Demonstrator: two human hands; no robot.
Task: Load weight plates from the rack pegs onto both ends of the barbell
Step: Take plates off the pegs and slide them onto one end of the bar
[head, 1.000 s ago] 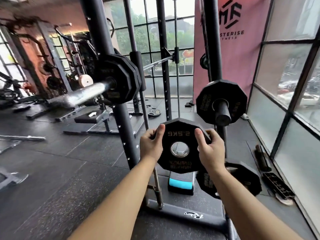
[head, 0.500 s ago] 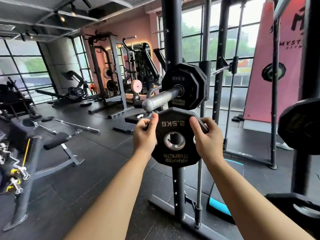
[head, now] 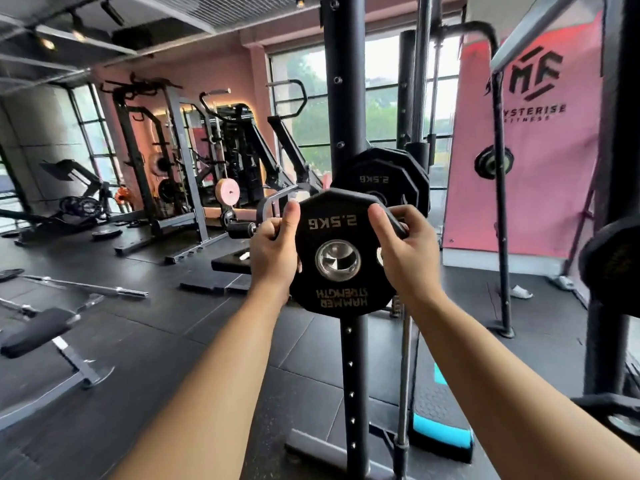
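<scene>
Right now the black rack upright (head: 346, 98) fills the middle of the view. Just beside it, the loaded plates (head: 384, 178) sit on the barbell, and the nearest is stamped 2.5KG. In front of them is the held plate (head: 337, 296), upright and face-on. It covers the sleeve, so I cannot tell whether the sleeve has entered the hole yet. The left hand (head: 273, 252) grasps the plate's upper left edge, thumb on the face and fingers curled behind the rim. The right hand (head: 405, 252) clasps the upper right edge the same way.

The step in hand looks like threading this plate onto the sleeve. It should go well if the plate stays square to the bar, with the bore (head: 337, 259) centred on the sleeve end before any push. Even pressure from both hands should stop it cocking and binding. As it nears the loaded plates, the fingers behind the rim need to come clear, or they risk a pinch. It should finish flush against the others.

The held plate is matte black with a many-sided rim and a bright steel-lined bore. A grip slot shows by the right palm. Its raised lettering reads upside down, with 2.5KG at the top and HAMMER STRENGTH at the bottom.
</scene>
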